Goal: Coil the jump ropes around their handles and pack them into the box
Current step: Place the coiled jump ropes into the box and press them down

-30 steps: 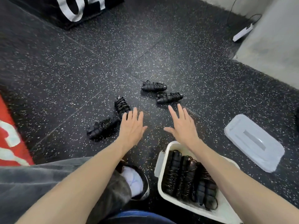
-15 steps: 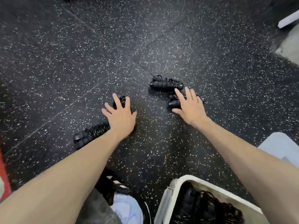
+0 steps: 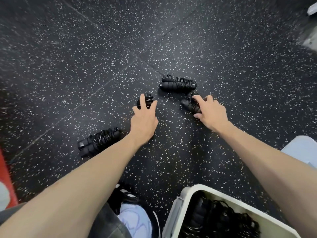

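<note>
Four black jump ropes, each coiled round its handles, lie on the speckled floor. My left hand (image 3: 143, 121) grips one small bundle (image 3: 148, 99) between thumb and fingers. A second bundle (image 3: 187, 104) is pinched by my right hand (image 3: 211, 112), thumb on its near end, fingers over the top. A third bundle (image 3: 178, 83) lies untouched just beyond them. The fourth (image 3: 99, 140) lies beside my left forearm. The white box (image 3: 175, 215) at the bottom right holds several coiled ropes (image 3: 214, 220).
The box's pale lid (image 3: 301, 148) shows at the right edge. My shoe and trouser leg (image 3: 135, 219) sit left of the box. A red mat (image 3: 6, 177) borders the left edge. A white object (image 3: 312, 9) lies at the top right corner.
Both hands reached forward from above the box and came down on two bundles, fingers now curled round them. The view has tilted down and forward.
</note>
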